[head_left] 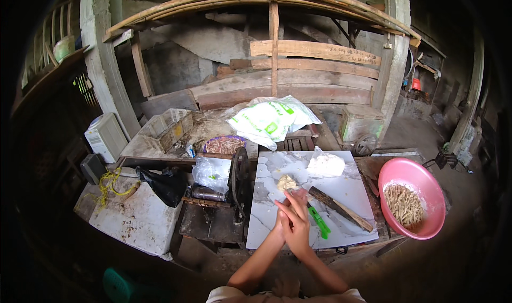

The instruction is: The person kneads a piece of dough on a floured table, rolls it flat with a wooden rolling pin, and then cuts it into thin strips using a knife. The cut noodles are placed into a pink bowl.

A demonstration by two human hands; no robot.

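Note:
Over the near part of a white marble-patterned board (266, 231), my left hand (281, 222) and my right hand (298, 224) are pressed together. The fingers of both are stretched out, and the right partly covers the left. Between the palms nothing can be made out. Just beyond the fingertips lies a pale dough lump (286, 182). A wooden stick (344, 211) rests slantwise to the right, beside a bright green handled tool (319, 221), perhaps a knife. White powder in what looks like clear plastic (326, 165) sits at the board's far right.
A pink basin (436, 217) holding pale strips stands right of the board. Left of it is a machine with a dark wheel (238, 180), then a black plastic bag (166, 185) and yellow cord (110, 181). Behind are white sacks (269, 122), a purple-rimmed basket (207, 144) and a crate (169, 128).

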